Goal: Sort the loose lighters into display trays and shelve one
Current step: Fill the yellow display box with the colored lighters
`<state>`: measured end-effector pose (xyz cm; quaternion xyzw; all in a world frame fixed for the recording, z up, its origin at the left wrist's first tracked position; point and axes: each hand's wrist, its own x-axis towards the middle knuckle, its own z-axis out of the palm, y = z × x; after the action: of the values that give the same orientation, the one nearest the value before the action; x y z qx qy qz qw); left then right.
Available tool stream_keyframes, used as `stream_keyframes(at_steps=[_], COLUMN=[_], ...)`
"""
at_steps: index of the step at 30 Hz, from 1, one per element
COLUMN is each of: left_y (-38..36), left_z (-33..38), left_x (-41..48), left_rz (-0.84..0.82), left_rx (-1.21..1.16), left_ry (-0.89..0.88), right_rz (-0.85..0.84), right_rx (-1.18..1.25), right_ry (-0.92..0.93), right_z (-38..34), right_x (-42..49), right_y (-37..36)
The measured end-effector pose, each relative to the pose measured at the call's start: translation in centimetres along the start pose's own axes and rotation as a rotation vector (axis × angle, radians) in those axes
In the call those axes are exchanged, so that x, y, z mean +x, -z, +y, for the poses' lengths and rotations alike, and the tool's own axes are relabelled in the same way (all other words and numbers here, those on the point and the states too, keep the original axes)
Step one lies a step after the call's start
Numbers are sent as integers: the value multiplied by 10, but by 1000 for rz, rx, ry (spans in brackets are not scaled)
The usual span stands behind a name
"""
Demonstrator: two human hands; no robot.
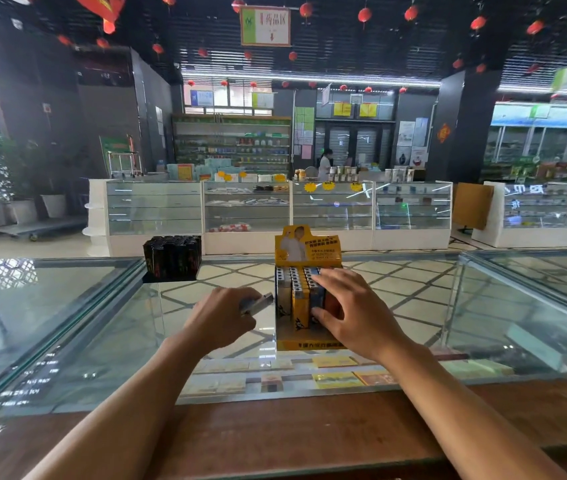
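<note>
A yellow display tray (306, 249) with a printed back card stands on the glass counter (483, 306), filled with upright lighters (297, 299) in yellow, blue and orange. My right hand (351, 310) lies over the tray's right side, fingers on the lighter tops and thumb against the front row. Just left of the tray, my left hand (223, 315) grips a loose grey lighter (258, 304) that points toward the tray. A black tray of dark lighters (172, 258) stands farther back on the left.
The glass counter shows packs on the shelf beneath (337, 379). A wooden ledge (275, 431) runs along the near edge. Across the aisle stand glass showcases (330, 209) and stocked shelves; a person stands behind them.
</note>
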<state>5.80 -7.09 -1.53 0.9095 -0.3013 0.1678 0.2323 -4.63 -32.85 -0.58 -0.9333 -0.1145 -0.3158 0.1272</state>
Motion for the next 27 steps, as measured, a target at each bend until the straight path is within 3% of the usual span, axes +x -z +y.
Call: stream_keyframes(at_steps=[2,6,8,11,21,27], left_y=[7,32,40,42,31,27], left_z=[-1,21,32,44,62,55], left_x=[-1,-10,-13,-16,-20,-16], left_rz=[8,62,31,-27,-123,-57], left_rx=[-215,-887,-1054,-1083,-902,-1085], left_ry=[52,172,161,116,34,76], right_rz=[9,69,149,218,116,243], right_rx=[13,60,154,348,644,746], right_ry=[-2,3,16,12,-50,-100], right_z=[0,0,-3,-11,-26,-27], right_x=[0,3,5,6,10,12], right_y=[0,1,5,11,20,31])
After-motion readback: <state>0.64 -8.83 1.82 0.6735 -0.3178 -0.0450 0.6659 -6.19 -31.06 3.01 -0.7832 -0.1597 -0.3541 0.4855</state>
